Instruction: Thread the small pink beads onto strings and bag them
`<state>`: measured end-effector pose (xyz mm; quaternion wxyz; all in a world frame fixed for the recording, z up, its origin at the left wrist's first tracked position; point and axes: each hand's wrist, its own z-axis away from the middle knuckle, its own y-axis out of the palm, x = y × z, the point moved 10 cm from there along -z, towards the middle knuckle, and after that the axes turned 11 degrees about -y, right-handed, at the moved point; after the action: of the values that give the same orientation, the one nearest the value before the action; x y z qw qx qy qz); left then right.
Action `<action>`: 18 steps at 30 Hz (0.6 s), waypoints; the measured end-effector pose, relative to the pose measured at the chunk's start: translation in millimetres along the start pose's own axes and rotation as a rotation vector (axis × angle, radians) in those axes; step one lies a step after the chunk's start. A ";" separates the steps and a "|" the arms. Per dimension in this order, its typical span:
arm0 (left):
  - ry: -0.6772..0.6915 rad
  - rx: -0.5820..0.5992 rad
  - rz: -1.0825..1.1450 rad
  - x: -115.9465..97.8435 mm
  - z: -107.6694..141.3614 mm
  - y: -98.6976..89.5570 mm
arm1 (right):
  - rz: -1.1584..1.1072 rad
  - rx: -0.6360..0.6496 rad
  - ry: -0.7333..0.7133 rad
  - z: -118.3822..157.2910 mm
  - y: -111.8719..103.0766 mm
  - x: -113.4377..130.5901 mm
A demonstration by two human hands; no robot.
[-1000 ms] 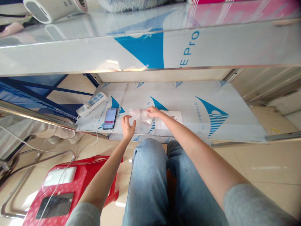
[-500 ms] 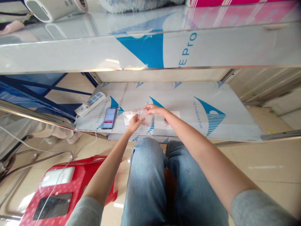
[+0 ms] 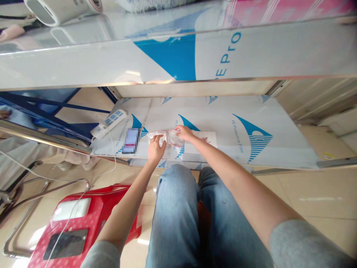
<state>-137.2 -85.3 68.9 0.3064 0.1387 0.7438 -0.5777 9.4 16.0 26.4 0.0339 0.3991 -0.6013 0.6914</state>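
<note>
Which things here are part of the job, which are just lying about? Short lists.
Job:
left hand and right hand, both gripping
clear plastic bag
white paper sheet, probably, beside the bag

Lying about:
phone
power strip
white cable
red stool

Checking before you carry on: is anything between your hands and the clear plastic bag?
Nothing visible stands in the way: your left hand and right hand are both already on the clear plastic bag, with nothing between them and it.
</note>
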 end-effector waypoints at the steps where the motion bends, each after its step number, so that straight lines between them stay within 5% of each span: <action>1: -0.025 -0.058 0.012 10.3 -3.2 -10.6 | 0.032 0.003 0.000 0.6 -0.9 2.1; 4: -0.168 -0.171 0.059 53.9 -14.0 -26.7 | 0.163 0.016 -0.041 2.4 -4.0 9.4; 9: -0.375 -0.075 0.117 105.3 -24.6 -3.3 | 0.343 0.018 -0.111 6.8 -9.8 14.8; 12: -0.382 -0.047 0.120 103.8 -25.6 6.9 | 0.357 0.028 -0.103 8.6 -11.2 12.1; 18: -0.217 -0.092 0.050 61.0 -25.1 5.7 | 0.152 0.005 -0.057 4.1 -14.8 1.4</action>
<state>-188.6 -68.9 30.5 0.4055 0.0798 0.7281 -0.5468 18.3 15.9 39.0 -0.0367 0.3717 -0.6290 0.6818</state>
